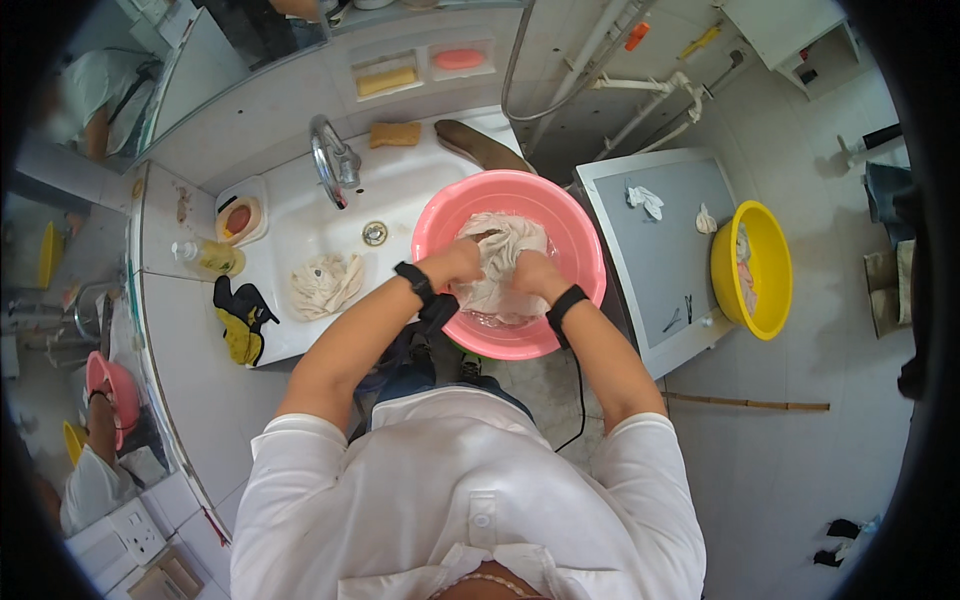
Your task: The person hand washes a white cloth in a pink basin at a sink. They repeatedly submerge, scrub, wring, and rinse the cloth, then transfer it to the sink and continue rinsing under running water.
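A pink plastic basin (517,189) with water stands partly over the right end of the white sink (285,232). Wet, light-coloured cloth (502,225) lies bunched inside it. My left hand (463,261) grips the cloth on its left side, fingers partly sunk in the folds. On the right side my right hand (534,271) grips the same cloth, its fingertips mostly hidden. Both wrists wear black straps. Another crumpled cream cloth (326,285) rests in the sink, below the drain (374,233).
A chrome faucet (330,161) rises behind the sink. Left are a soap pump bottle (214,257) and black-yellow gloves (240,322). A sponge (395,134) lies on the back ledge. Right, a yellow basin (776,270) holding cloths rests by a grey-topped surface (652,255) with small white cloths.
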The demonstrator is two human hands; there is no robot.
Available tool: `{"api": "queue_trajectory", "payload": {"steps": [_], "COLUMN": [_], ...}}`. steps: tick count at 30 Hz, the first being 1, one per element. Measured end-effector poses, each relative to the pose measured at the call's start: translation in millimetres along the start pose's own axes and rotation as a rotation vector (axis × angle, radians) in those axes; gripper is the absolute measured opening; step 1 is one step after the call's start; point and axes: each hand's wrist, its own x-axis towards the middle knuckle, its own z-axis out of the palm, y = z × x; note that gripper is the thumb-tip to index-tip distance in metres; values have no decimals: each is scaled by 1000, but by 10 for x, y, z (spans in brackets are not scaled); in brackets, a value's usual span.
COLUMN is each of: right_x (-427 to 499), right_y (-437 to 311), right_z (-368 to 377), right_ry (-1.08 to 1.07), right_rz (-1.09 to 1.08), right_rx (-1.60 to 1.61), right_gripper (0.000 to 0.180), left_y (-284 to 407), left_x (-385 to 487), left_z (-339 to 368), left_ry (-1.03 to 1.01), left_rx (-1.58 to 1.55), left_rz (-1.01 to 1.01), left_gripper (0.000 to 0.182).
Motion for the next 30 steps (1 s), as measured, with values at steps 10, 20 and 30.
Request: {"api": "queue_trajectory", "payload": {"steps": [10,20,30], "right_x": [-1112,-1303,-694], "right_y": [436,211,-238], "right_z": [-969,-1398,-425], "right_ry": [443,623,415], "right_rz": [148,32,-72], "right_rx": [1110,1274,940], "right_gripper": [7,6,10], "left_y": [-178,344,96], "left_x": [-869,-1101,-408], "left_z": [-668,-867,64], "left_ry": [449,594,402], "left_rx": [-801,-894,-512], "left_rz": [-10,219,-13], "left_gripper": [19,9,26]}}
